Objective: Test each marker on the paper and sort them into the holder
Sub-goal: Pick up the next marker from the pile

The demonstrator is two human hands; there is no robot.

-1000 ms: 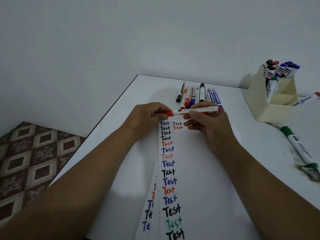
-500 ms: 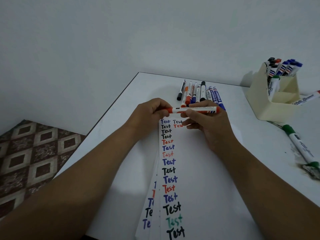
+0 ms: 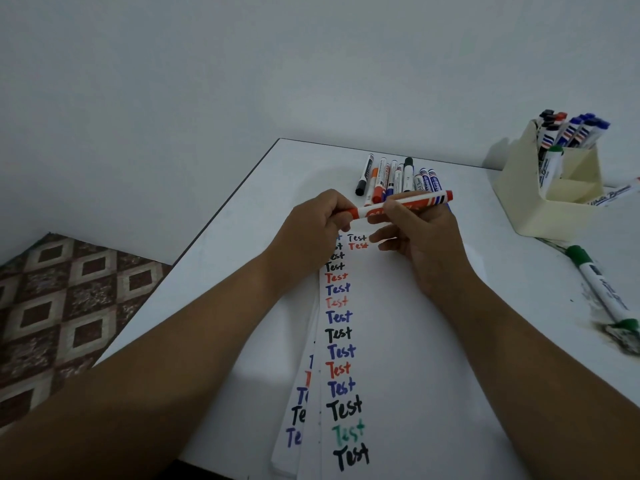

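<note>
Plainly legible on the paper (image 3: 398, 341): "Test", repeated down one column in black, red, blue and green, with two more at the top of a second column, one black, one red. Further sheets fanned out beneath, showing cut-off letters along the left edge.

Held level above the top of the paper: a red marker (image 3: 401, 203), cap end in the left hand (image 3: 311, 230), fingers curled round it; barrel pinched by thumb and forefinger of the right hand (image 3: 415, 237), other fingers loosely spread. White barrel with a red label, wording too blurred to read; red and blue stripes near the right end.

Just behind the hands, toward the table's (image 3: 242, 244) far edge: a row of markers (image 3: 398, 176) lying side by side, caps black, orange, red and blue, labels unreadable.

At the far right corner: a cream holder (image 3: 554, 209) with black-, red-, blue- and green-capped markers standing in its back compartments. Beside it, partly cut off, a marker (image 3: 614, 195) with script reading roughly "White Board". Near the right edge, a green marker (image 3: 602, 289) lying by a dark smudge.
</note>
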